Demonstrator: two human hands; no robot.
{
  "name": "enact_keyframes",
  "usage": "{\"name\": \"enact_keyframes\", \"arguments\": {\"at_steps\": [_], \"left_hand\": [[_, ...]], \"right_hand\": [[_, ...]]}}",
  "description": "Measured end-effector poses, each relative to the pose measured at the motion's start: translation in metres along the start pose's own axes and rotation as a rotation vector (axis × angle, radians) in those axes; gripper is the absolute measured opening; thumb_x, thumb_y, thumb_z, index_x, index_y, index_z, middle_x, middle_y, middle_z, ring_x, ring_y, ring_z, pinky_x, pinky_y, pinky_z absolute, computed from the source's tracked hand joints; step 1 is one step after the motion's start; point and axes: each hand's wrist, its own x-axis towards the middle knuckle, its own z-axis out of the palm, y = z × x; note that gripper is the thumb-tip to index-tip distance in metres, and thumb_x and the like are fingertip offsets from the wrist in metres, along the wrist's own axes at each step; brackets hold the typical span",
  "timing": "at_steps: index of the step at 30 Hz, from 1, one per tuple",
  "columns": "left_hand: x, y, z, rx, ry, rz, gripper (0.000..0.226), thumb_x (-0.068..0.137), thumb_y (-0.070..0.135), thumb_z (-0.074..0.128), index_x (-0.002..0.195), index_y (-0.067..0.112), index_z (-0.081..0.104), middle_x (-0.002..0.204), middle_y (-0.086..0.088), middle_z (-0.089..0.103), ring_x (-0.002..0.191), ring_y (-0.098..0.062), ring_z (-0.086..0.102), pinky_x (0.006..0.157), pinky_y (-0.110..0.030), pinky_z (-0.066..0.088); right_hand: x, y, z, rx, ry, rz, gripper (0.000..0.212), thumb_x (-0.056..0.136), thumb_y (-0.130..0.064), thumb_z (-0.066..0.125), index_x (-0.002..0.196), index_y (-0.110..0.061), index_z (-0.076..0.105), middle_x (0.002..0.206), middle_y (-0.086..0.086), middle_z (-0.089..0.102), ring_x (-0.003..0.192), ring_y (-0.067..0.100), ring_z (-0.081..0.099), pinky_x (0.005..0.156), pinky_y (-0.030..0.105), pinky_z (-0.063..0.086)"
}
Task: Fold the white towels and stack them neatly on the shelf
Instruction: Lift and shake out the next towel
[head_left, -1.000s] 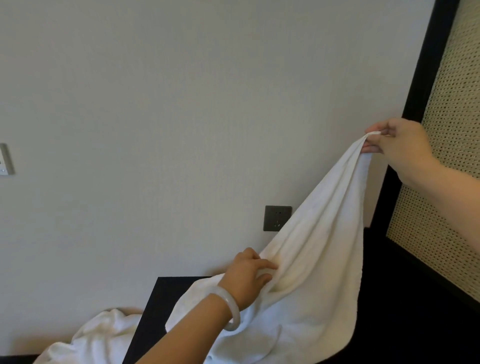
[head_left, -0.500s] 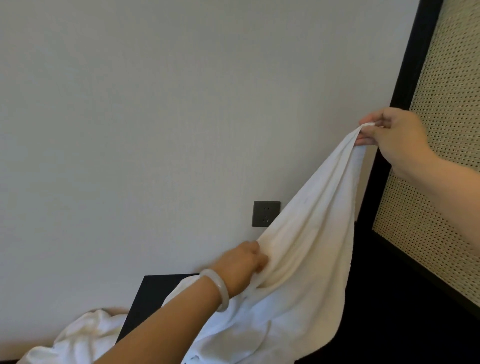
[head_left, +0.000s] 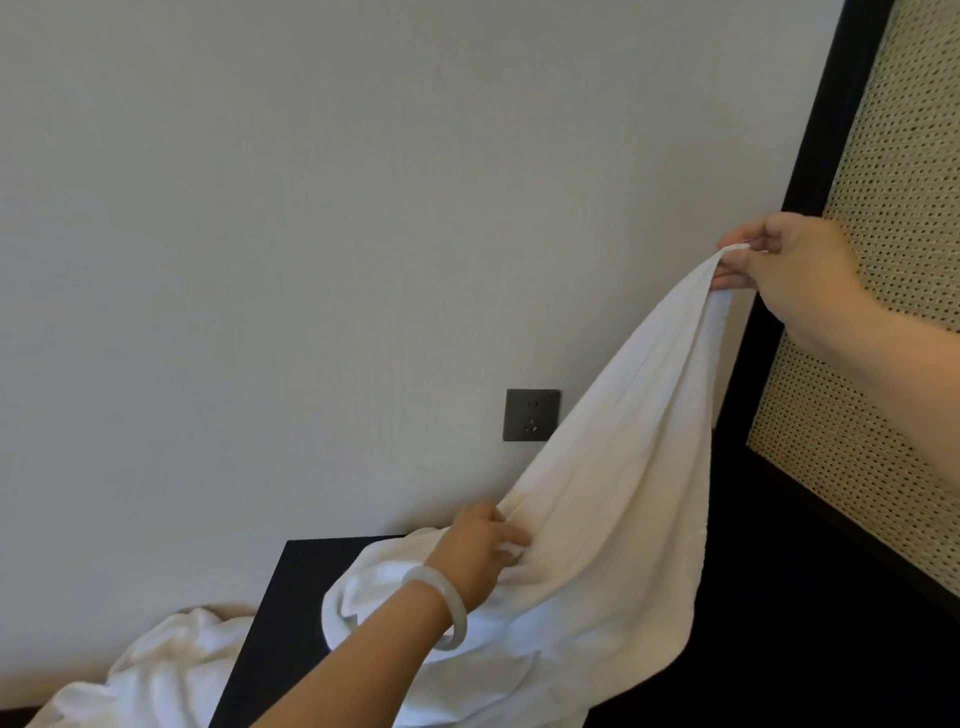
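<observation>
Two towels: a crumpled towel (head_left: 156, 670) lies left of the dark table (head_left: 291, 597); over it my left hand (head_left: 480, 551) grips a bunch of the lifted towel (head_left: 613, 493), and my right hand (head_left: 789, 265) pinches its raised corner. Opening-out step, I judge; next, my left must find the matching corner.

Single head-worn wide-angle view, tilted, looking forward at nearby wall (head_left: 260, 234)

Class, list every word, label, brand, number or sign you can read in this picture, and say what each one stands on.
There is no readable text.
The towel shows no tag or print.
The socket has only its holes and no marking that can be made out.
The bangle and the woven panel are plain.
</observation>
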Motion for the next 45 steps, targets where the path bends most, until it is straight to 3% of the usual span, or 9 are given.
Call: {"name": "enact_keyframes", "arguments": {"at_steps": [5, 12, 14, 17, 20, 26, 32, 38, 45], "left_hand": [[0.002, -0.001, 0.004, -0.031, -0.067, -0.007, 0.02, 0.09, 0.034, 0.066, 0.105, 0.021, 0.072, 0.101, 0.007, 0.045, 0.097, -0.014, 0.047, 0.092, -0.022, 0.038], [-0.001, 0.001, 0.006, 0.127, -0.144, 0.044, 0.017, 0.093, 0.032, 0.06, 0.089, 0.015, 0.064, 0.091, 0.005, 0.049, 0.087, -0.018, 0.051, 0.081, -0.026, 0.041], [-0.004, -0.01, -0.014, 0.002, -0.063, -0.022, 0.015, 0.092, 0.028, 0.064, 0.083, 0.017, 0.057, 0.083, 0.005, 0.051, 0.08, -0.016, 0.049, 0.077, -0.027, 0.042], [-0.008, -0.034, -0.084, -0.085, 0.166, -0.08, 0.018, 0.088, 0.021, 0.067, 0.075, 0.025, 0.054, 0.073, 0.011, 0.051, 0.069, -0.011, 0.047, 0.062, -0.015, 0.036], [-0.008, -0.035, -0.175, -0.064, 0.292, -0.016, 0.026, 0.077, 0.032, 0.062, 0.06, 0.033, 0.043, 0.055, 0.014, 0.041, 0.054, -0.006, 0.037, 0.053, -0.017, 0.029], [0.001, -0.006, -0.286, 0.1, 0.482, 0.024, 0.027, 0.075, 0.037, 0.062, 0.061, 0.022, 0.043, 0.054, 0.011, 0.045, 0.056, -0.012, 0.039, 0.056, -0.026, 0.032], [0.002, 0.017, -0.341, 0.13, 0.643, -0.022, 0.026, 0.083, 0.021, 0.075, 0.062, 0.016, 0.062, 0.071, -0.006, 0.066, 0.072, -0.024, 0.057, 0.066, -0.03, 0.04], [0.002, 0.044, -0.368, -0.043, 0.622, -0.005, 0.031, 0.085, 0.021, 0.074, 0.06, 0.01, 0.059, 0.058, -0.001, 0.054, 0.062, -0.018, 0.045, 0.062, -0.031, 0.034], [0.019, 0.092, -0.408, 0.087, 0.798, -0.025, 0.027, 0.089, 0.02, 0.068, 0.07, 0.004, 0.059, 0.068, -0.009, 0.057, 0.064, -0.022, 0.048, 0.057, -0.031, 0.036]], "right_hand": [[-0.001, 0.0, 0.0, 0.022, 0.006, 0.007, 0.014, 0.095, 0.005, 0.055, 0.105, -0.001, 0.061, 0.087, 0.009, 0.061, 0.068, 0.013, 0.069, 0.069, 0.02, 0.059], [0.002, 0.004, -0.004, 0.004, 0.007, -0.003, 0.014, 0.095, 0.005, 0.055, 0.106, -0.001, 0.061, 0.089, 0.01, 0.062, 0.065, 0.011, 0.07, 0.071, 0.023, 0.06], [0.003, 0.011, -0.012, 0.003, 0.021, 0.026, 0.015, 0.095, 0.004, 0.054, 0.108, -0.001, 0.061, 0.093, 0.013, 0.063, 0.067, 0.012, 0.071, 0.072, 0.023, 0.06], [-0.004, 0.029, -0.03, 0.002, 0.036, 0.108, 0.015, 0.095, 0.003, 0.056, 0.109, 0.001, 0.061, 0.098, 0.018, 0.066, 0.071, 0.014, 0.071, 0.071, 0.02, 0.059], [-0.016, 0.049, -0.035, 0.054, 0.034, 0.203, 0.012, 0.094, 0.004, 0.056, 0.105, -0.001, 0.061, 0.095, 0.021, 0.068, 0.072, 0.016, 0.072, 0.066, 0.015, 0.058], [-0.007, 0.054, -0.022, 0.168, 0.048, 0.19, 0.015, 0.095, 0.005, 0.055, 0.108, 0.004, 0.06, 0.095, 0.024, 0.069, 0.07, 0.015, 0.073, 0.073, 0.022, 0.06], [0.014, 0.017, -0.027, 0.253, 0.091, 0.069, 0.019, 0.092, 0.007, 0.058, 0.107, -0.002, 0.066, 0.086, 0.019, 0.071, 0.068, 0.01, 0.072, 0.071, 0.012, 0.056], [0.029, -0.008, -0.042, 0.238, 0.137, 0.032, 0.009, 0.089, 0.004, 0.063, 0.096, -0.001, 0.067, 0.084, 0.02, 0.072, 0.075, 0.023, 0.073, 0.079, 0.023, 0.058], [0.061, -0.057, -0.058, 0.246, 0.171, -0.036, 0.007, 0.092, 0.008, 0.057, 0.092, 0.003, 0.063, 0.084, 0.022, 0.068, 0.065, 0.017, 0.071, 0.075, 0.024, 0.06]]}}
